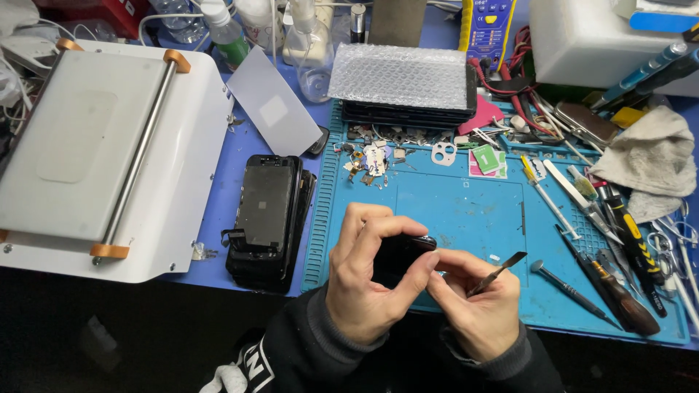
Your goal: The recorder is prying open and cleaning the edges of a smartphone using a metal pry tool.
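My left hand (368, 280) grips a small black phone (399, 256) by its edges and tilts it up over the near edge of the blue work mat (466, 211). My right hand (477, 295) touches the phone's right side and pinches a thin metal blade tool (499, 271) that points up and to the right. Most of the phone is hidden behind my left fingers.
A stack of black phone screens (268, 215) lies left of the mat. A white machine with a metal bar (102, 153) fills the left. Screwdrivers and tweezers (619, 247) lie at the right, small parts (375, 156) at the mat's top, a bubble-wrapped stack (404, 84) behind.
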